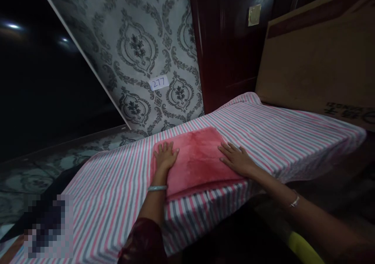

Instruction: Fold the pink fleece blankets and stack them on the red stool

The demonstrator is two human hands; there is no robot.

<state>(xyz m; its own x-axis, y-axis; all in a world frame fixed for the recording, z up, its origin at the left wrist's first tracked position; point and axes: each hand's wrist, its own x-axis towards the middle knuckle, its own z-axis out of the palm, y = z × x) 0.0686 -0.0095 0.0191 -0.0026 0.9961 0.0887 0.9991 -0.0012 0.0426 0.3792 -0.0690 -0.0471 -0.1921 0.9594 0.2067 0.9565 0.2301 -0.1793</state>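
A folded pink plush cloth (196, 158) lies flat near the front edge of a table spread with a striped cover (114, 186). On the cloth's left side rests my left hand (165, 156), palm down with its fingers spread. My right hand (237, 159) lies along the right edge of the cloth, fingers stretched out and pointing left. Neither hand grips anything. Folded layers show along the cloth's near edge.
A large cardboard box (316, 61) stands at the back right. Behind the table are a patterned wall with a paper marked 277 (159, 82) and a dark red door (231, 49). A big black screen (52, 84) fills the left.
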